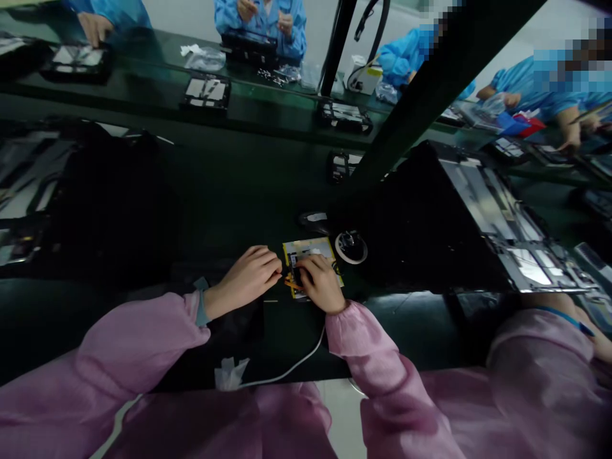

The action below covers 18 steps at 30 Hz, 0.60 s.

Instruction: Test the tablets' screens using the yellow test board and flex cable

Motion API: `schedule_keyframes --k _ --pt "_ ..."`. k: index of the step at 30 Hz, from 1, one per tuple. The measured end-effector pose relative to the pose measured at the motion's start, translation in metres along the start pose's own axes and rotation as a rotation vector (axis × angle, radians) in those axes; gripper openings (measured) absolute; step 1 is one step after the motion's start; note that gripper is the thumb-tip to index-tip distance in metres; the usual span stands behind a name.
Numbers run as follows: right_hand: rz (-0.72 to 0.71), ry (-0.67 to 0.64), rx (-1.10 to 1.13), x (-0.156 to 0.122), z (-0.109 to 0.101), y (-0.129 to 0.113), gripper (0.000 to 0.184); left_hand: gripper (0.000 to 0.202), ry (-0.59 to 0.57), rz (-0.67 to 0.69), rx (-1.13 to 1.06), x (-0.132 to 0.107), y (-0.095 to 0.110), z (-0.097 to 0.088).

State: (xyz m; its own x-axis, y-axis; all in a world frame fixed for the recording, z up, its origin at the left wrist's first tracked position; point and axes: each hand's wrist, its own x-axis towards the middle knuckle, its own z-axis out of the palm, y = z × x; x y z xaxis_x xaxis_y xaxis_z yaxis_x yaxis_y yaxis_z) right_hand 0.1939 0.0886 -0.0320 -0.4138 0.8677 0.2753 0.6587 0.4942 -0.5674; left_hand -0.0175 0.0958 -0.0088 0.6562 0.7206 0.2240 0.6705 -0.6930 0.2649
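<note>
At the bottom of the frame, pink sleeves (pixel 143 357) lead up to two bare hands meeting at centre. A white cable (pixel 287 370) curls between the forearms. The left hand (pixel 248 277) is curled, its fingertips pressed together in a pinch at the left edge of a small yellow board (pixel 308 252) lying flat on the dark green bench (pixel 229 191). The right hand (pixel 320 284) rests on the board's lower half, fingers bent over a small dark part (pixel 297 275); whether it grips that part I cannot tell. Doing this well probably means keeping the board pinned flat while the fingertips work. Just right of the board sits a tape roll (pixel 351 247). Further up, black trays (pixel 206 92) line the belt, with blue-coated workers (pixel 261 19) along the top edge.
</note>
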Motion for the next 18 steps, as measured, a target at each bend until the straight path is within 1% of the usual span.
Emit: schedule_keyframes --k 4,12,18 --pt "0.011 -0.017 0.013 -0.0003 -0.0010 0.0008 0.019 0.012 -0.020 0.017 -0.045 0.0010 -0.0008 -0.0002" --pt "0.052 -0.030 0.046 0.0022 -0.0029 -0.0024 0.019 0.014 -0.057 0.031 -0.026 0.0010 -0.0010 -0.0042" --pt "0.064 -0.046 0.050 0.0011 -0.0012 -0.0001 0.019 0.015 -0.039 0.036 -0.024 0.0031 -0.0007 -0.0047"
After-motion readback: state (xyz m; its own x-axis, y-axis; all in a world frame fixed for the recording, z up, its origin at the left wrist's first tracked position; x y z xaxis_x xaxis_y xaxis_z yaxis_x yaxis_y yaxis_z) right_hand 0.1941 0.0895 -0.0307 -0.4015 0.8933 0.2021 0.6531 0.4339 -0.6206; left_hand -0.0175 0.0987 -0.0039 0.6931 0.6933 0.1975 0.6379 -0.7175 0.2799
